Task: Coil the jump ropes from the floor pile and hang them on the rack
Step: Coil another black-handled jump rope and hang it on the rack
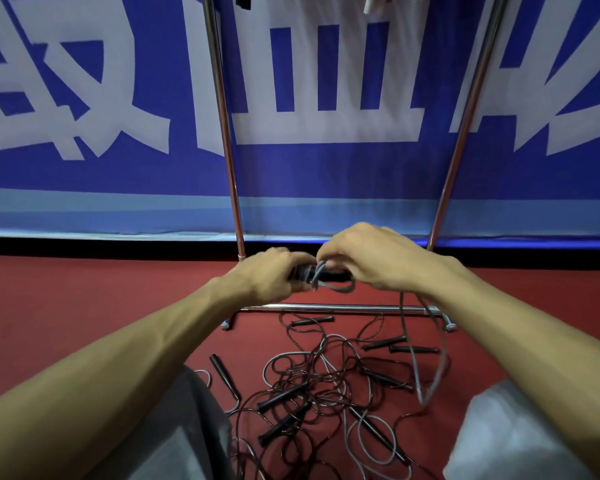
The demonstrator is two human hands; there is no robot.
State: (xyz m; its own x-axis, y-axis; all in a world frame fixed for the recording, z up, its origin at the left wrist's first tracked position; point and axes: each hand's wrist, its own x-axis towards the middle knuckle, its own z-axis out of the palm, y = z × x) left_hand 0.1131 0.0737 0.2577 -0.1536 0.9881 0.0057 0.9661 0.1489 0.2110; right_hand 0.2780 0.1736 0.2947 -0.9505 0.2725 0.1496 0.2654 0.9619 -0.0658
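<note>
Both hands held one rope (340,289): my left hand (274,271) gripped its black handles (333,276), my right hand (371,258) pinched the grey wrap (318,271). Loose tail (408,341) hung toward the floor pile (312,382) by the rack (343,309) foot; could snag there, pulling the wrap slack.

One jump rope, the held rope (329,276), is up off the floor: its black handles lie together, level, gripped by the left hand (271,271), while the right hand (371,258) pinches grey cord looped about them. The rest of its cord hangs in a long slack loop (the bottom looks to reach the heap).

The floor pile (319,386) is a loose tangle of grey and dark cords with slim black handles pointing every way. It sits on the red floor just in front of the rack's base bar.

The rack (227,133) is chrome: two uprights, a low crossbar and small feet. White handle ends dangle at its top.
</note>
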